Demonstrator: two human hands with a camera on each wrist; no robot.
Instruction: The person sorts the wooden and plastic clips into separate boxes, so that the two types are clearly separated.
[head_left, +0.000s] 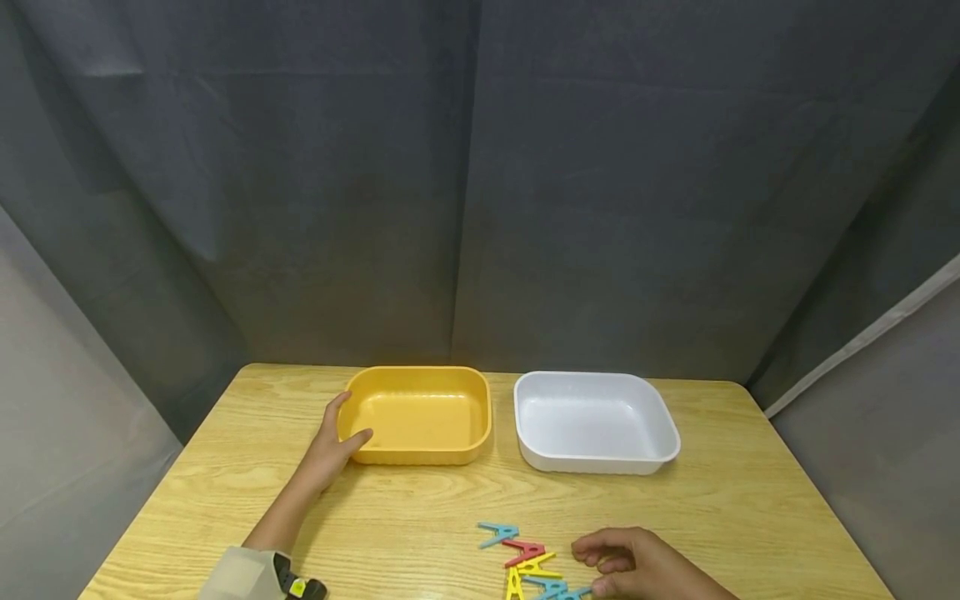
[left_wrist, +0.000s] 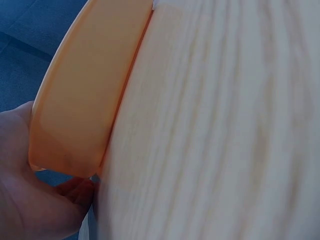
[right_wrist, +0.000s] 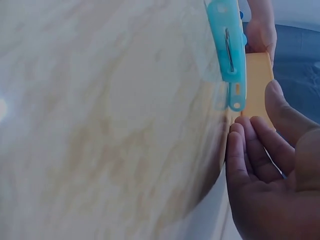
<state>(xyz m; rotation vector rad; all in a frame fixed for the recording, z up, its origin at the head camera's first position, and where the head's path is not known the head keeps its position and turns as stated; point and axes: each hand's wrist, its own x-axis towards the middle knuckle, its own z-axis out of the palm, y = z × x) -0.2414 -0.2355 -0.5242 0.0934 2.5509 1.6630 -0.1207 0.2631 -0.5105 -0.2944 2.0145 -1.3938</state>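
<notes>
Two hands work on a wooden table (head_left: pixel 420 508). Head view: left hand (head_left: pixel 330 446) grips the yellow tray (head_left: pixel 420 414); right hand (head_left: pixel 637 567), fingers loosely curled, touches scattered clothespins (head_left: pixel 532 571). Right wrist view: a blue clothespin (right_wrist: pixel 229 45) lies beyond the fingertips (right_wrist: pixel 240 145); a hasty pinch could flick it away.

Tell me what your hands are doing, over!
Left hand holding yellow tub rim. Right hand touching clothes pegs, grip unclear. White tub beside, nothing blocking.
</notes>
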